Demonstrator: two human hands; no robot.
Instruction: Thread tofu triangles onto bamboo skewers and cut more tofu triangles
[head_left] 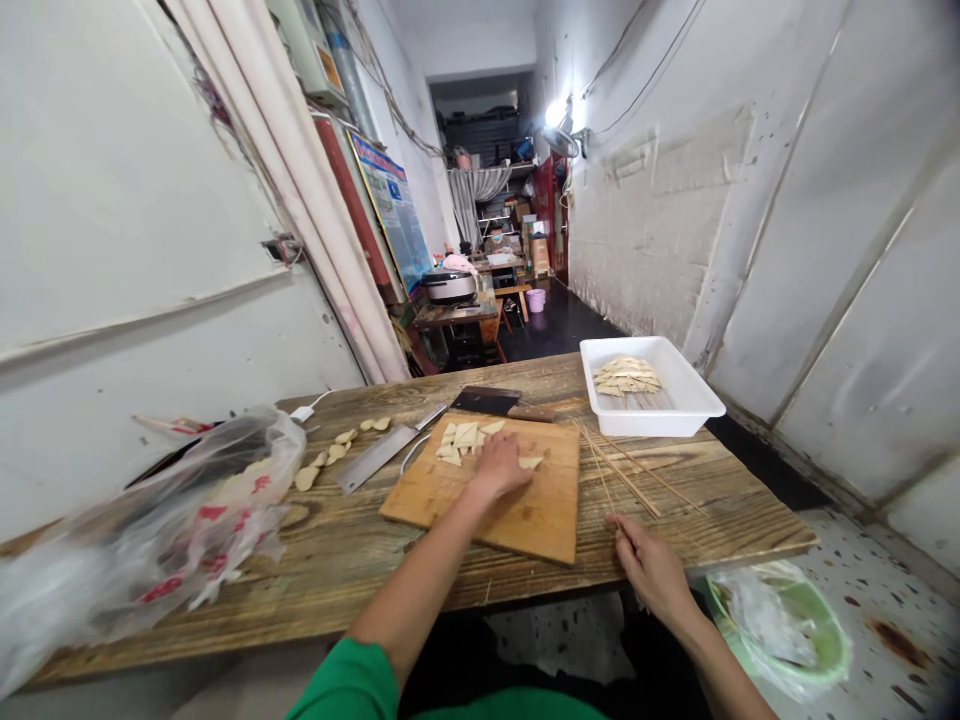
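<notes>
On a wooden cutting board (551,510) several pale, flat triangular slices (461,437) lie in a cluster. My left hand (502,466) is over the board just right of them, fingers curled down on a pale slice (531,462) whose end sticks out on the right. The fingertips are partly hidden. Near the table's front edge, my right hand (651,562) pinches the end of a thin wooden skewer (600,475), which points away from me. More loose skewers (630,482) lie beside the board on the right.
A white tray (701,400) with skewered slices stands at the right rear of the wooden table (352,540). A cleaver (382,455) and a dark-bladed knife (484,401) lie by the board. Plastic bags (202,530) and pale pieces (307,476) are left. A green bin (821,630) stands below right.
</notes>
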